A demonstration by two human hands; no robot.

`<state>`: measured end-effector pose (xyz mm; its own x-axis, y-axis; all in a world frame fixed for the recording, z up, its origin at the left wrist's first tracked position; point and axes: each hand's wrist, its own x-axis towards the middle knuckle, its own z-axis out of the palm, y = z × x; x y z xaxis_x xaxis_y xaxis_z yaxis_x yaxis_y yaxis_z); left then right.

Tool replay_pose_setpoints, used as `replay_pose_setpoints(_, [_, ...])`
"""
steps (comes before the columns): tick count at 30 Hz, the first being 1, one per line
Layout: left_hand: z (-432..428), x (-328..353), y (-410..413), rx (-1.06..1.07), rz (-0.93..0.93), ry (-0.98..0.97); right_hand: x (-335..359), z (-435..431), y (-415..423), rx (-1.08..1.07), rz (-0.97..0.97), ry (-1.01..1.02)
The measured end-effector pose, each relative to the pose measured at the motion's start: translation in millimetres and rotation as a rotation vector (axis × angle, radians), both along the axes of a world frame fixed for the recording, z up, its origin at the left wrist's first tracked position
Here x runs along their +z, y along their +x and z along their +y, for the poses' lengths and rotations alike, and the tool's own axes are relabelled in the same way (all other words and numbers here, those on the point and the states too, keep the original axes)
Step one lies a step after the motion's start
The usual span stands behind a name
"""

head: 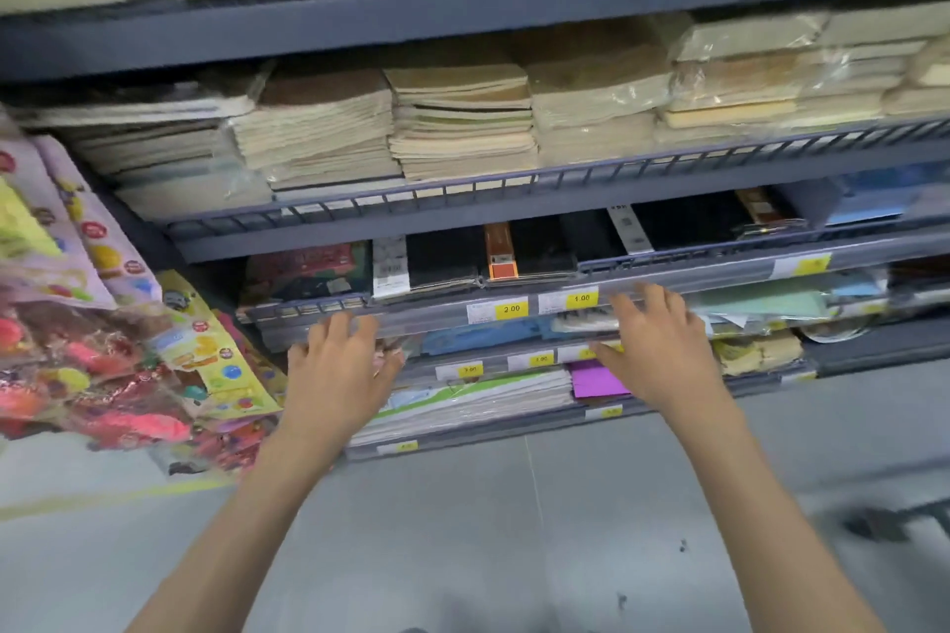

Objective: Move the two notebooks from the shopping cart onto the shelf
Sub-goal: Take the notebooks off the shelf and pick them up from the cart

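Both my arms reach forward toward a dark grey shelf unit (pixel 462 10). My left hand (pixel 336 370) hovers with fingers spread just below the price-tag rail (pixel 668 285) of the black-notebook shelf, holding nothing. My right hand (pixel 658 350) is also spread and bare, its fingertips at the same rail. Black notebooks (pixel 447 257) with an orange-banded one (pixel 498 249) lie flat on that shelf, right behind my hands. The shopping cart is out of view, apart from a dark part (pixel 894 519) low at the right that may belong to it.
Stacks of cream, plastic-wrapped paper pads (pixel 462 123) fill the shelves above. Lower shelves hold blue, green and purple stationery (pixel 599 380). Colourful toy packets (pixel 92 324) hang at the left, crowding the shelf's end. Grey floor (pixel 462 529) lies below.
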<state>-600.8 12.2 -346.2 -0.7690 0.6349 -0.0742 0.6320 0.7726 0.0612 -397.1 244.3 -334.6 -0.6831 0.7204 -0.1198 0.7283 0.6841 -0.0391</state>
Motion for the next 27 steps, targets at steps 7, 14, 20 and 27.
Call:
replay_pose_setpoints(7, [15, 100, 16, -0.156, -0.03, -0.085, 103, -19, 17, 0.01, -0.083, -0.027])
replay_pose_setpoints(14, [48, 199, 40, -0.311, -0.083, -0.126, 188, -20, 52, -0.031, -0.123, -0.115])
replay_pose_setpoints(20, [90, 253, 75, -0.499, -0.226, -0.165, 229, -19, 108, -0.171, -0.132, -0.149])
replay_pose_setpoints(27, [154, 284, 154, -0.743, -0.149, -0.133, 263, -10, 193, -0.336, -0.108, -0.169])
